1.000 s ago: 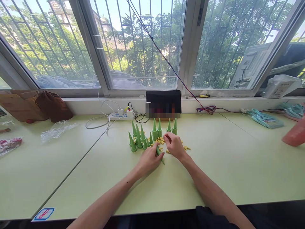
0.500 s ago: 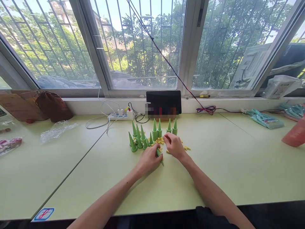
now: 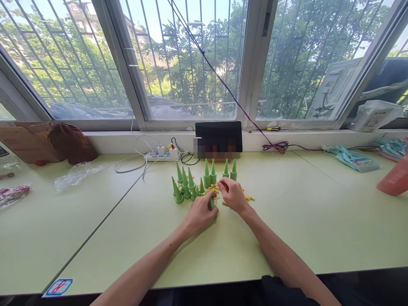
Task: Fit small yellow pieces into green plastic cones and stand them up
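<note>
My left hand is closed around a green cone, whose tip points down toward me. To its right, my right hand has its fingers pinched together over the small yellow pieces; whatever is between the fingertips is too small to make out. Several green cones stand upright just left of and beyond my left hand. Beyond my right hand are more upright cones, set on ribbed green bases. A few yellow pieces lie to the right of my right wrist.
A black tablet leans at the back of the pale green table. A power strip with white cables lies to its left. Plastic film and a brown bag are at left, a red object at far right.
The cone in my left hand has turned slightly, its tip now pointing more directly toward me. My right hand has hardly moved.
</note>
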`<state>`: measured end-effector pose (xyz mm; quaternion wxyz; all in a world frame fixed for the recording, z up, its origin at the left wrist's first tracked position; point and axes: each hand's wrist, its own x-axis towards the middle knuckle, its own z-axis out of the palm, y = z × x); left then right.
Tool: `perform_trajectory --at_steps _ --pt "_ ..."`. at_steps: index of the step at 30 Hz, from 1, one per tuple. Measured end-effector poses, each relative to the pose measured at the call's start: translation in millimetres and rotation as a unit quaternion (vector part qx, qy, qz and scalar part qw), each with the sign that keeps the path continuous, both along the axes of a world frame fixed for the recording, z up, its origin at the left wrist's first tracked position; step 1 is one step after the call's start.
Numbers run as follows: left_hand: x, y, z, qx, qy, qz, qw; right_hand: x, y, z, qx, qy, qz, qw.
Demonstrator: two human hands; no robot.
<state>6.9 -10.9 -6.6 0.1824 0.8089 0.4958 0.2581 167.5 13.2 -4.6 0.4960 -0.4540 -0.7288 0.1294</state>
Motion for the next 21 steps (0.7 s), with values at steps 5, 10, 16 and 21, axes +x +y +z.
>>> perform_trajectory --at_steps 5,10,16,21 --pt "0.4 1.2 -1.1 0.022 -0.033 -0.001 0.999 -0.9 -0.2 0.9 0.017 0.017 -0.009 1.0" --pt "0.8 1.6 0.1 0.041 -0.084 0.007 0.996 -1.7 -2.9 4.2 0.036 0.039 -0.019 0.998" --pt "0.9 0.3 7.0 0.07 -0.126 0.024 0.989 -1.9 -7.4 7.2 0.055 0.054 -0.038 0.996" --pt "1.0 0.0 7.6 0.072 -0.137 0.029 0.988 -2.2 -9.2 8.3 0.061 0.054 -0.032 0.996"
